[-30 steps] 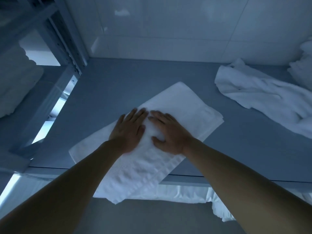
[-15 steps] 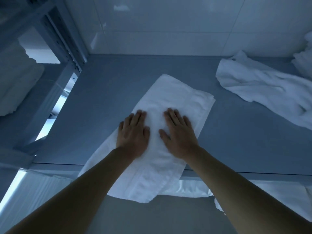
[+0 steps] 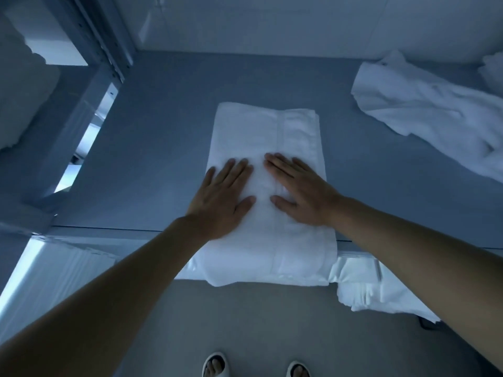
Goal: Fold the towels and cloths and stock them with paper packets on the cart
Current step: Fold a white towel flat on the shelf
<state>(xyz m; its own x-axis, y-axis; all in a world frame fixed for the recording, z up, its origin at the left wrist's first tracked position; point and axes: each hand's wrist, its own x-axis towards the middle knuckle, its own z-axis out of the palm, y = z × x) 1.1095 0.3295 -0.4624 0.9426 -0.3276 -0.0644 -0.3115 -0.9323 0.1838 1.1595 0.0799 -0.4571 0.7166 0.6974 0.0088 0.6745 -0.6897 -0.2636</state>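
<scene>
While both hands lie flat on it, the towel (image 3: 265,148) stretches lengthwise away from the person on the grey shelf (image 3: 168,126), folded into a long white strip. Its near end hangs over the shelf's front edge. No brand, label or writing can be read on it; only a woven band runs along its length, right of centre.

The left hand (image 3: 221,198) presses the towel's left half, fingers straight and together, thumb out toward the middle, its outer edge reaching the towel's left border. The right hand (image 3: 302,190) presses the right half just beside it, fingers straight and angled up to the left, thumb pointing at the other thumb. Neither hand grasps anything; a narrow strip of towel shows between them.

A crumpled cloth (image 3: 424,107) lies well apart at the shelf's far right, near the tiled wall (image 3: 272,23). Metal uprights (image 3: 109,50) stand at the left. Below the shelf's edge more white fabric (image 3: 364,287) shows. Two slippers (image 3: 215,364) stand on the floor.
</scene>
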